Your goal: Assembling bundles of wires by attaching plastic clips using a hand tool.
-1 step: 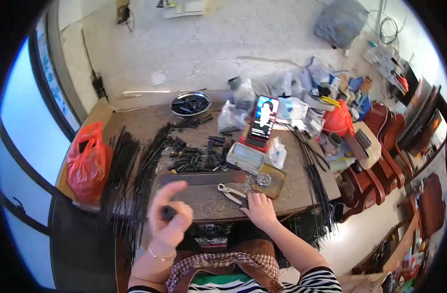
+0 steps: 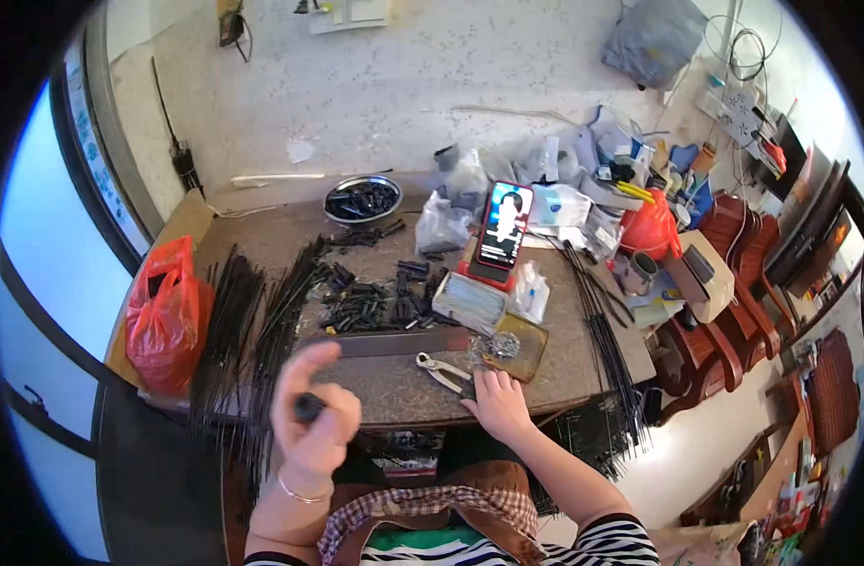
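My left hand (image 2: 317,415) is raised in front of the table's near edge. Its forefinger points up, while the other fingers curl around a short black cylindrical piece (image 2: 307,407). On the table's front edge rests my right hand (image 2: 500,406), fingers stretched out and lying flat. Beside its fingertips lie metal pincers (image 2: 441,372), jaws pointing away to the left; whether the fingers touch the handles is unclear. Just beyond that hand is a shallow tray (image 2: 528,354) with small shiny metal bits. A long flat dark bar (image 2: 394,341) lies across the table behind my left hand.
Black parts (image 2: 357,307) are heaped mid-table, with more in a metal bowl (image 2: 362,200). Bundles of thin black rods (image 2: 229,321) overhang the left front edge; others (image 2: 597,330) lie right. A phone (image 2: 505,224) stands behind a box of clear sticks (image 2: 470,304). A red bag (image 2: 168,316) sits left.
My left hand has shifted slightly left, still holding the black piece. The whole view has moved a little. My right hand stays in place by the pincers.
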{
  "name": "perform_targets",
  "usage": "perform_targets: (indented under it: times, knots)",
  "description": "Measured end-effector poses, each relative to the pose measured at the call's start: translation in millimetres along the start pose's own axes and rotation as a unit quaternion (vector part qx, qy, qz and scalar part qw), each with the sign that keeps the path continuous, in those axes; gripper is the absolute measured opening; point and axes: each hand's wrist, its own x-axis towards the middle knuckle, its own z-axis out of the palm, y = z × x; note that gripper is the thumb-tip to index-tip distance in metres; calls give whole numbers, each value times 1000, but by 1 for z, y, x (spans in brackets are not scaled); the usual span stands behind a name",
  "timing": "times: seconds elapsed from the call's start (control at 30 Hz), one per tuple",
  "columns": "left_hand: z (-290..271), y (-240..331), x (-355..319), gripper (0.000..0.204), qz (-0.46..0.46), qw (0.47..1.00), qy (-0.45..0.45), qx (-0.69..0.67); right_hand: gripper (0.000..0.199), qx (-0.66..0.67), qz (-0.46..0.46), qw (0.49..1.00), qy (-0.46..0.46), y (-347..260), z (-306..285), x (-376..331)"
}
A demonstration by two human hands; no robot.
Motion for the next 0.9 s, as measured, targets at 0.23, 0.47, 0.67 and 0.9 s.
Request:
perform_targets:
  times: [0.23,0.47,0.67,0.9]
  knots:
    - [-17,42,36,47,91,973,6,-214,65,321,-132,938,0,-38,-27,-18]
    - [-63,-2,-29,49,48,906,-139,397,35,126,143,941,279,-9,-56,-75]
    - [-201,4,-63,58,-139,542,42,828,31,-177,264,925,208,126,-35,-133]
    - [-282,4,-67,32,-209,402,176,874,38,-181,351,914,-92,16,-20,-47]
